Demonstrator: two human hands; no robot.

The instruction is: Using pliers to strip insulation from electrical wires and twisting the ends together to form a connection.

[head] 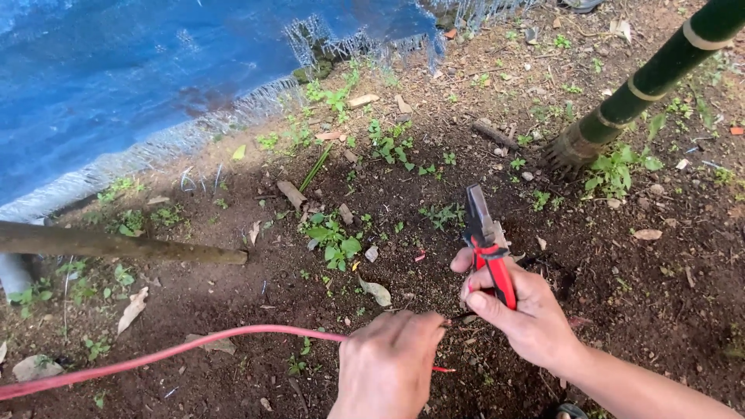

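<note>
My left hand [388,361] grips a thin red cable [163,354] that trails away to the lower left over the soil; a short red end shows to the right of the fist. My right hand [521,306] holds red-handled pliers [487,240] with the grey jaws pointing up and away from me. The fingers of the two hands meet around the cable's end, where a dark stripped tip seems to sit. Both hands hover just above the bare ground.
Dark soil with small weeds [334,240], dry leaves and stones lies all around. A blue tarp [140,70] with a frayed edge covers the upper left. A green bamboo pole [644,81] rises at the upper right. A brown stick [116,244] lies at the left.
</note>
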